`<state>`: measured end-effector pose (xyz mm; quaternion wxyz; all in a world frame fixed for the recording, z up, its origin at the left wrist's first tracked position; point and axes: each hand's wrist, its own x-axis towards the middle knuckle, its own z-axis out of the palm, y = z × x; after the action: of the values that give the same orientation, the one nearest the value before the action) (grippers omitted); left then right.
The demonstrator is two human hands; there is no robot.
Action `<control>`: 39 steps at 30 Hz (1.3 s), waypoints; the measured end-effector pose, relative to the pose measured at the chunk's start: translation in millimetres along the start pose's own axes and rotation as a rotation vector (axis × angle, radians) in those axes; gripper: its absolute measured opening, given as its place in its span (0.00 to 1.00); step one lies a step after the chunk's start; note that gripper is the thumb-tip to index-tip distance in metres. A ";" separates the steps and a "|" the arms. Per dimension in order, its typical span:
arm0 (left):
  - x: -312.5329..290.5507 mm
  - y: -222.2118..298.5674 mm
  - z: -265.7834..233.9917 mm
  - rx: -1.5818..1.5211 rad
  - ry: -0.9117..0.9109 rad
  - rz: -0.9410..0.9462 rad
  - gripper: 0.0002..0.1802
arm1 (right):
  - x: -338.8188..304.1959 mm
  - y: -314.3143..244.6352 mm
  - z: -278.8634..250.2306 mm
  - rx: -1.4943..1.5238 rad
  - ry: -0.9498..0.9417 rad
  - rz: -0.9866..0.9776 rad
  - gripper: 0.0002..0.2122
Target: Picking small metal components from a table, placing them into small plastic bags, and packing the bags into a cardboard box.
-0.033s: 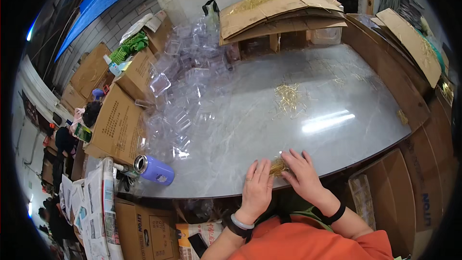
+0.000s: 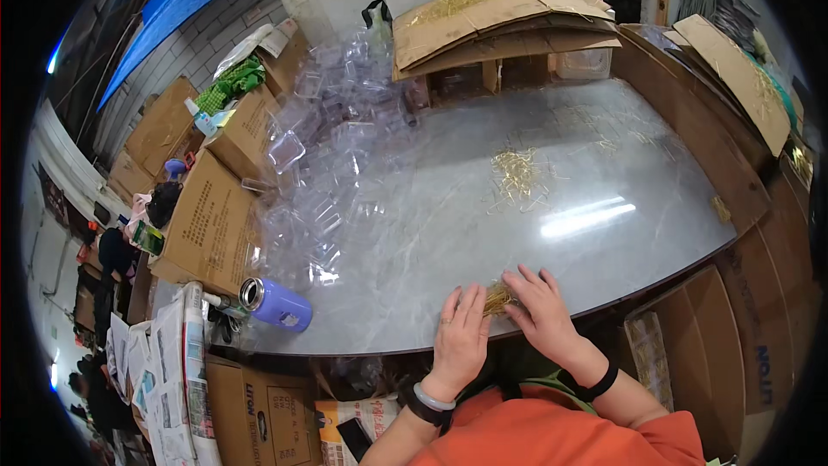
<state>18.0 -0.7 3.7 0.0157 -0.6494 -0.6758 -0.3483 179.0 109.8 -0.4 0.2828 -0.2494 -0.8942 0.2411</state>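
At the near edge of the grey marbled table (image 2: 604, 242), a small bundle of thin golden wire pieces (image 2: 498, 298) lies between my two hands. My right hand (image 2: 539, 311) rests on top of it with the fingers curled over its right side. My left hand (image 2: 460, 328) lies flat on the table, fingers straight, with its edge against the bundle's left side. A loose heap of the same golden pieces (image 2: 517, 177) sits farther out near the table's middle. There is a dark band on each wrist.
A big pile of clear plastic containers (image 2: 336, 147) covers the table's left part. A purple bottle (image 2: 276, 304) lies on its side at the near left. Cardboard boxes (image 2: 211, 224) line the left, folded cardboard sheets (image 2: 500, 13) the back, cardboard walls (image 2: 690, 138) the right.
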 end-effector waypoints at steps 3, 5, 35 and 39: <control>-1.0 -0.4 -1.9 0.019 -0.001 0.009 0.26 | 11.9 -5.9 -3.4 0.030 0.006 -0.060 0.27; -1.4 -0.6 -1.5 0.012 0.001 0.022 0.26 | 13.6 -6.9 -6.6 0.074 -0.016 -0.072 0.26; -5.8 -3.6 8.2 0.077 -0.024 0.007 0.27 | 4.6 -16.4 15.1 -0.064 0.269 0.043 0.22; -9.5 -8.2 10.5 0.109 -0.025 0.020 0.27 | -16.2 -24.2 17.4 -0.280 0.207 -0.085 0.27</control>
<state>16.7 -3.1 -12.4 0.0458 -0.6588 -0.6872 -0.3027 172.2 77.0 -5.4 0.3457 -0.2718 -0.8950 0.0750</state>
